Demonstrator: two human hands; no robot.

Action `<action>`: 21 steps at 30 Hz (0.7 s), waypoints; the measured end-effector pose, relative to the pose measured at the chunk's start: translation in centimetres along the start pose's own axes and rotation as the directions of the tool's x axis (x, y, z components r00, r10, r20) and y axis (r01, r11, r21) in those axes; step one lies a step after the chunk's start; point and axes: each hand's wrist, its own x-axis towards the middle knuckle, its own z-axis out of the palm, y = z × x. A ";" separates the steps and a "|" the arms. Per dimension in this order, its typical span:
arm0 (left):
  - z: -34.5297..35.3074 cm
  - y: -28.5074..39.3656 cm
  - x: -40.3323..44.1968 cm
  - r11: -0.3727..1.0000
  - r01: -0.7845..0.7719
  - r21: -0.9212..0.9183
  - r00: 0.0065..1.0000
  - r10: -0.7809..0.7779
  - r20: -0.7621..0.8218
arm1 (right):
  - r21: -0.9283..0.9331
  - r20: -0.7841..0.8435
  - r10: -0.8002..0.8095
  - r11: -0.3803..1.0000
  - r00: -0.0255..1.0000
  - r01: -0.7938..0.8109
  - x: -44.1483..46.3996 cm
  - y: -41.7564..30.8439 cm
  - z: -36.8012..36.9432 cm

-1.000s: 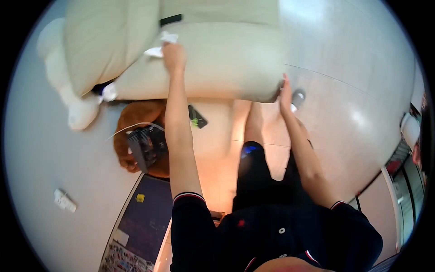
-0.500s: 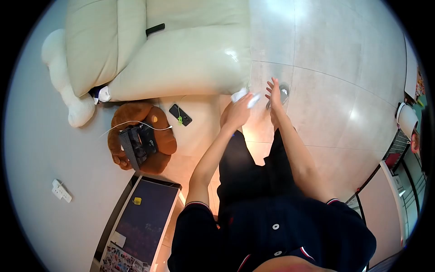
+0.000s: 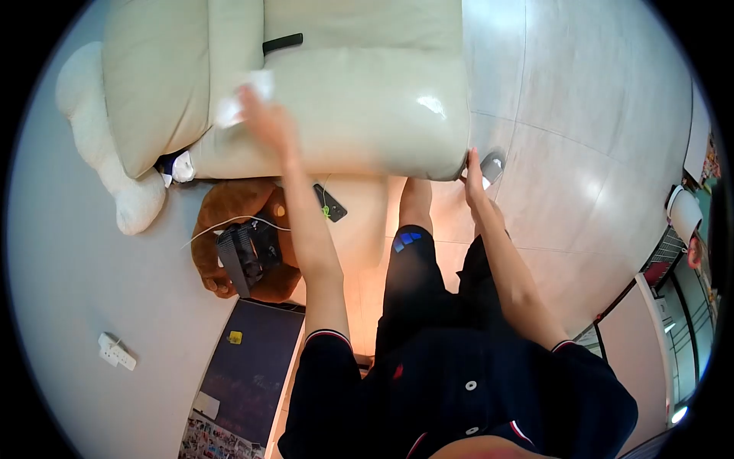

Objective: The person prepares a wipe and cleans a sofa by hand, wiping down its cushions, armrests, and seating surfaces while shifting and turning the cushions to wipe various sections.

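Note:
My left hand (image 3: 271, 126), smeared by motion, is closed on a white cloth or tissue (image 3: 261, 81) over the seat of the cream sofa (image 3: 367, 115). Whether the white piece presses on the seat is hard to make out. At the sofa's front right corner, my right hand (image 3: 475, 180) has its fingers stretched out, close against the edge and holding nothing. A black bar-shaped object (image 3: 283, 43) lies on the sofa, behind the cloth.
Below the sofa sit a brown plush seat (image 3: 218, 200) carrying a black ribbed object (image 3: 241, 260), and a dark phone (image 3: 334, 206). A white plush bone shape (image 3: 141, 205) is at left. A dark-topped table (image 3: 256, 375) stands near me. A grey slipper (image 3: 495, 164) shows at right.
My left hand has swept leftward and up over the sofa with the white piece. My right hand has lowered to the sofa's corner. The view has shifted, bringing the sofa further right.

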 end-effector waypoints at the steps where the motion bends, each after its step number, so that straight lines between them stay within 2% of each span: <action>1: 2.1 1.6 -1.3 0.999 -0.052 0.000 0.981 0.051 0.187 | -0.020 0.015 0.001 1.000 1.000 -0.001 0.1 -0.3 0.0; 2: 5.1 3.1 -4.1 0.982 -0.138 0.133 0.905 0.070 0.419 | -0.038 0.028 0.010 0.999 1.000 -0.009 0.1 -0.2 -0.2; 3: 7.4 5.3 -6.9 0.938 -0.253 0.235 0.775 0.051 0.630 | -0.061 0.015 0.014 0.998 1.000 -0.013 0.6 0.2 -0.4; 5: 7.4 11.1 -10.8 0.966 -0.255 0.046 0.877 0.211 0.431 | -0.059 -0.004 0.034 0.998 0.999 -0.034 1.6 0.5 -0.6; 7: 6.5 15.9 -13.8 0.972 -0.213 -0.099 0.886 0.234 0.400 | -0.032 -0.007 0.054 0.998 0.999 -0.054 1.2 0.2 -0.7; 9: 4.5 19.5 -16.9 0.943 -0.110 -0.314 0.717 0.293 0.632 | -0.012 0.006 0.055 0.998 0.998 -0.055 0.9 0.8 -1.1; 10: 3.7 20.9 -19.7 0.919 -0.181 -0.351 0.684 0.374 0.626 | 0.006 0.025 0.038 0.999 0.999 -0.039 1.3 0.8 -1.3; 11: 2.8 21.6 -22.5 0.886 -0.252 -0.390 0.646 0.454 0.614 | 0.152 -0.012 0.035 0.988 0.999 -0.033 2.7 2.6 -1.8; 12: 1.6 22.1 -24.3 0.845 -0.280 -0.455 0.609 0.523 0.596 | 0.156 -0.008 0.027 0.988 1.000 -0.026 3.8 3.5 -2.5; 13: 0.4 22.4 -25.6 0.799 -0.303 -0.519 0.569 0.588 0.574 | 0.194 0.075 0.013 0.981 0.997 -0.028 4.8 4.2 -3.5; 14: -0.5 22.5 -26.4 0.801 -0.305 -0.515 0.574 0.586 0.571 | 0.229 0.159 -0.002 0.973 0.987 -0.035 5.2 4.3 -4.2; 15: -1.5 22.3 -26.9 0.837 -0.140 -0.529 0.576 0.504 0.644 | 0.203 0.227 -0.090 0.978 0.970 0.044 4.4 3.1 -4.3; 16: -2.2 21.9 -26.9 0.851 0.026 -0.524 0.559 0.422 0.714 | 0.202 0.238 -0.093 0.978 0.967 0.044 3.4 1.9 -4.6; 17: -3.3 21.9 -25.0 0.851 0.266 -0.452 0.469 0.295 0.832 | 0.112 0.212 -0.023 0.994 0.977 -0.001 1.9 0.0 -4.6; 18: -4.9 20.9 -22.2 0.883 0.381 -0.274 0.328 0.148 0.933 | 0.016 0.184 0.047 0.999 0.982 -0.051 1.0 -1.3 -4.3; 19: 0.9 14.4 -28.5 0.345 0.779 -0.523 0.476 0.217 0.852 | -0.015 0.213 0.052 0.999 0.976 -0.050 1.7 -1.0 -4.6; 20: -1.1 13.4 -24.1 -0.145 0.959 -0.242 0.257 0.095 0.962 | -0.025 0.233 0.050 0.999 0.971 -0.046 2.0 -1.1 -4.4; 21: -4.0 10.7 -18.5 -0.616 0.784 0.077 -0.004 0.119 0.993 | -0.034 0.207 0.079 0.997 0.975 -0.073 2.2 -1.2 -4.2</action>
